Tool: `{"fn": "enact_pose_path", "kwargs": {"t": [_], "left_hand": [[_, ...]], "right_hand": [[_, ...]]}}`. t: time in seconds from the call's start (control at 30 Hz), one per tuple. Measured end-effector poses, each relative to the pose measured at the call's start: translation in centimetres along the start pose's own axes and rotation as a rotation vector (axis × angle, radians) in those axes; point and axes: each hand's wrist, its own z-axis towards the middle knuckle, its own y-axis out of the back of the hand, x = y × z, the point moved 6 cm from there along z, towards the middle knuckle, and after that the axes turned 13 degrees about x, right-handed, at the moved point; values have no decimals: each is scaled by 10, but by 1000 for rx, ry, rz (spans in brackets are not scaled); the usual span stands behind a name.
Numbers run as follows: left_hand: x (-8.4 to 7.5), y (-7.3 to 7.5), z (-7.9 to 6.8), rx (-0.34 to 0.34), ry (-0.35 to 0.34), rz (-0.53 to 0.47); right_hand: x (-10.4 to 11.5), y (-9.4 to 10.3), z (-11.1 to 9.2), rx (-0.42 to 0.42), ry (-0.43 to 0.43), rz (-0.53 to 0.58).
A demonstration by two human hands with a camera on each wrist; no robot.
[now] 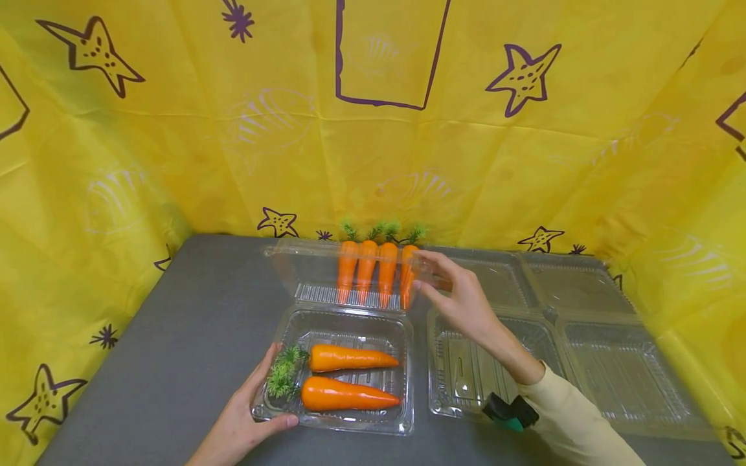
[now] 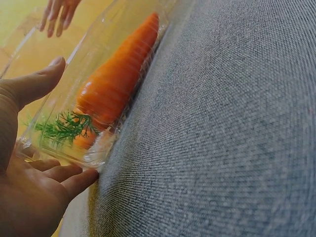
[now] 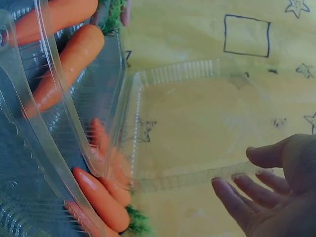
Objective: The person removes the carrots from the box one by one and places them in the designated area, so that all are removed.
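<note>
A clear plastic clamshell container lies with its lid raised toward the back. Inside the base are two orange carrots with green tops pointing left, laid side by side. My left hand rests against the base's left front corner, thumb along the front and relaxed fingers at the left side. At the lid's right edge, my right hand pinches the plastic between thumb and fingertips. Through the lid and behind it show several more carrots in a row, tops toward the yellow cloth.
Several other clear clamshell containers stand side by side on the right, their lids laid back. Yellow patterned cloth rises behind and around the grey table. A black band is on my right forearm.
</note>
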Motion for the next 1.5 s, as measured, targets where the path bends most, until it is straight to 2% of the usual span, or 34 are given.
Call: {"fn": "enact_pose_path", "kwargs": {"t": [0.13, 0.4, 0.67, 0.93, 1.13, 1.5], "left_hand": [[-1, 0, 0, -2, -24, 6], [1, -1, 0, -3, 24, 5], [-2, 2, -1, -20, -144, -2], [0, 7, -2, -17, -152, -20], [0, 10, -3, -23, -181, 4], [1, 20, -5, -25, -183, 16]], "right_hand": [[-2, 1, 2, 7, -14, 35], [-3, 1, 5, 4, -42, 25], [-3, -1, 8, 7, -45, 14], [-3, -5, 14, 8, -47, 34], [-4, -7, 17, 15, -42, 67], [-2, -14, 25, 49, -24, 101]]}}
